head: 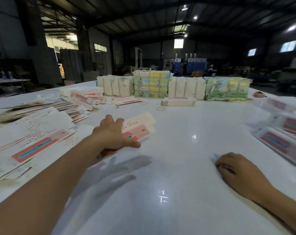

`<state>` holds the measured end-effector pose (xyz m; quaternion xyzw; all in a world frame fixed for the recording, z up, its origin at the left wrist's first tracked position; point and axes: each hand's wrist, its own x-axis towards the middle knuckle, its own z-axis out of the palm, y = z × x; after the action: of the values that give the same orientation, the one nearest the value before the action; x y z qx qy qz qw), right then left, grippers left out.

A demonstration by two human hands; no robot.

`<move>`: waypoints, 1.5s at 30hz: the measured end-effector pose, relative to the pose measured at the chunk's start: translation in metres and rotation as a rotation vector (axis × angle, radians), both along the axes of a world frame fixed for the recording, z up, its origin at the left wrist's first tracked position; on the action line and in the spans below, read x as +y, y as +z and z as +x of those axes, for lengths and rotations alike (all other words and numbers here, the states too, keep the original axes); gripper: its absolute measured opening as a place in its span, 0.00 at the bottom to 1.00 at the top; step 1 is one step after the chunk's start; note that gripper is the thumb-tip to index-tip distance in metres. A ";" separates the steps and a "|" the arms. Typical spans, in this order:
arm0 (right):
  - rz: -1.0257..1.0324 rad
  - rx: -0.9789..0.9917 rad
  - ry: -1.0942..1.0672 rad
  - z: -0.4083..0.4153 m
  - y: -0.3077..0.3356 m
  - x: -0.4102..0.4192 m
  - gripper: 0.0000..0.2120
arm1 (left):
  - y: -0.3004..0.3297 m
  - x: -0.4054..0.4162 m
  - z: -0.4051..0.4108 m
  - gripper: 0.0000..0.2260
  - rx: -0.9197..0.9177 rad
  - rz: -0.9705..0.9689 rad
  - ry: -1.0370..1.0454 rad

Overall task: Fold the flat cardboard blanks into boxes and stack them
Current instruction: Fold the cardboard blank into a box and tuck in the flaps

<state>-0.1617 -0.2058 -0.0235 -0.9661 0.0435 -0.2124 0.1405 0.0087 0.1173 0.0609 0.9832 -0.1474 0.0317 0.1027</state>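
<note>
My left hand (112, 133) reaches forward over the white table (177, 175) and holds a flat cardboard blank (140, 127), white with pink and red print, lifted a little off the surface with the thumb along its near edge. My right hand (235, 168) rests on the table at the lower right, fingers curled under and holding nothing. A spread heap of flat blanks (33, 133) lies at the left. Folded boxes (286, 139) are piled at the right edge, blurred.
Several wrapped bundles (174, 86) stand in a row at the table's far side. One folded box (178, 101) lies in front of them, with loose rubber bands (160, 109) nearby. More folded boxes (86, 97) lie at the far left. A dim warehouse lies beyond.
</note>
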 end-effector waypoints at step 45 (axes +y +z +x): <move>1.388 -0.088 0.120 -0.016 0.027 -0.004 0.13 | -0.067 -0.154 -0.079 0.38 -0.272 -0.324 -0.623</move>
<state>-0.1780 -0.2102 0.0035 -0.6442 0.1101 -0.1665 0.7384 -0.0704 -0.0363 -0.0066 0.8490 -0.4447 0.1522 0.2412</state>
